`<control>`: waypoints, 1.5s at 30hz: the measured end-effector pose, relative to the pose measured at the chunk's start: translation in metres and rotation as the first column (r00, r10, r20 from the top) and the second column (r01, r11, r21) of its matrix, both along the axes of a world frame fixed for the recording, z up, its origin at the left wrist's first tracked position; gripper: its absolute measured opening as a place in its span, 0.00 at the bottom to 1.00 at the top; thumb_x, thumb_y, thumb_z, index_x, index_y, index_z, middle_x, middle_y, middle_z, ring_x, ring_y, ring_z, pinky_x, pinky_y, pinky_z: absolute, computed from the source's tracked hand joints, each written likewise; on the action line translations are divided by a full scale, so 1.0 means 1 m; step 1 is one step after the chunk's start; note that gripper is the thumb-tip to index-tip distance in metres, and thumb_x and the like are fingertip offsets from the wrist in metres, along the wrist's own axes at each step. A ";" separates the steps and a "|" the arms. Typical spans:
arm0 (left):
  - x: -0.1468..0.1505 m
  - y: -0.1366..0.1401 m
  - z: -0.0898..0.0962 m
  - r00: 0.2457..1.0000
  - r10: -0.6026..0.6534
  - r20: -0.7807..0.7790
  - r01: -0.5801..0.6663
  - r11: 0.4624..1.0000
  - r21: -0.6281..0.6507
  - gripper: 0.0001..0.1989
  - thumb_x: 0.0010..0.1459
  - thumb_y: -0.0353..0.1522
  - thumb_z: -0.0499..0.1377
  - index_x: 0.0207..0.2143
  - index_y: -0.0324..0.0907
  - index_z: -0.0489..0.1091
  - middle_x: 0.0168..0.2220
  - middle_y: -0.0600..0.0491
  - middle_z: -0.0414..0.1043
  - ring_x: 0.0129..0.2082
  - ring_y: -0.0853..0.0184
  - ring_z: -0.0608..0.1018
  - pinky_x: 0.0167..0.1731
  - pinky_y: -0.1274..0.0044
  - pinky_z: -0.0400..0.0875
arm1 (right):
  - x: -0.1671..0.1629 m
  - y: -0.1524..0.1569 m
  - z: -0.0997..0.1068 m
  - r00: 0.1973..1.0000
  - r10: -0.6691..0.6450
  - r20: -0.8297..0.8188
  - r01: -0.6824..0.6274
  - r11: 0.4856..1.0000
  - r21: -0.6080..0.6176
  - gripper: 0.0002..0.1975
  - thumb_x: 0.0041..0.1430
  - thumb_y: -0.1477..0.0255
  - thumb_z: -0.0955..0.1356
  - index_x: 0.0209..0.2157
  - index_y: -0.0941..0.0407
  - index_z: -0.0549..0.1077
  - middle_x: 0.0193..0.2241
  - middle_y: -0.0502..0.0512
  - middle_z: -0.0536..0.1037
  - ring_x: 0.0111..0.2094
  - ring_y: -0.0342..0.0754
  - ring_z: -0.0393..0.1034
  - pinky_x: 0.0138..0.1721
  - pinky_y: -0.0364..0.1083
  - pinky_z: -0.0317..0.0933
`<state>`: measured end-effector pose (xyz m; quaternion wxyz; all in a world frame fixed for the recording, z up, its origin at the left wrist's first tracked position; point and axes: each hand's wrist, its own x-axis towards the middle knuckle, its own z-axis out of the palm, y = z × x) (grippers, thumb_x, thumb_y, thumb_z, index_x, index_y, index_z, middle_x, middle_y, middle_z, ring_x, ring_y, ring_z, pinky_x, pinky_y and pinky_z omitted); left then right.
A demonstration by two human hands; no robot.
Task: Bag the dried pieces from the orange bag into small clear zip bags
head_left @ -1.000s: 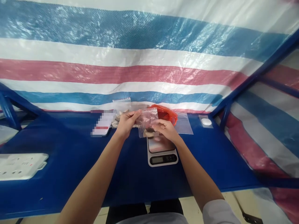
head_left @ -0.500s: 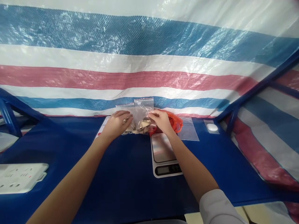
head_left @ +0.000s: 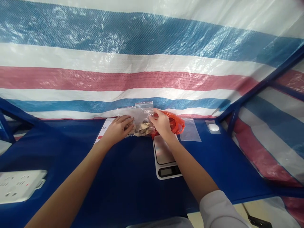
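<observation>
Two clear zip-lock bags holding pale brown dried slices stand side by side at the back of the table, against the striped sheet. My left hand has its fingers curled on the left zip-lock bag and covers most of it. My right hand is closed at the right edge of the right zip-lock bag, thumb and fingers close together. Just behind and right of this hand lies an orange-red plastic bag. A digital kitchen scale sits beneath my right wrist.
A phone with digits on its screen lies left of my left hand. Farther right are a flat clear bag and a white rounded object on clear plastic. A power strip rests at the left. Blue bars frame the table.
My left hand has lowered slightly and its fingers lie closer to the left bag. My right hand has shifted to the right bag's edge. The view has moved a little.
</observation>
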<state>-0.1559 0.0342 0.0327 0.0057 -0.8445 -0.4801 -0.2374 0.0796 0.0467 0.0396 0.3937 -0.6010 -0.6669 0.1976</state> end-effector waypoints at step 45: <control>0.040 -0.036 0.008 0.996 0.062 0.057 -0.071 0.983 0.169 0.20 0.68 0.41 0.49 0.51 0.43 0.75 0.53 0.44 0.77 0.58 0.55 0.75 0.63 0.59 0.60 | 0.039 -0.056 -0.028 0.890 0.040 0.455 -0.216 0.915 0.342 0.17 0.70 0.69 0.62 0.49 0.57 0.79 0.57 0.58 0.76 0.62 0.55 0.66 0.66 0.52 0.58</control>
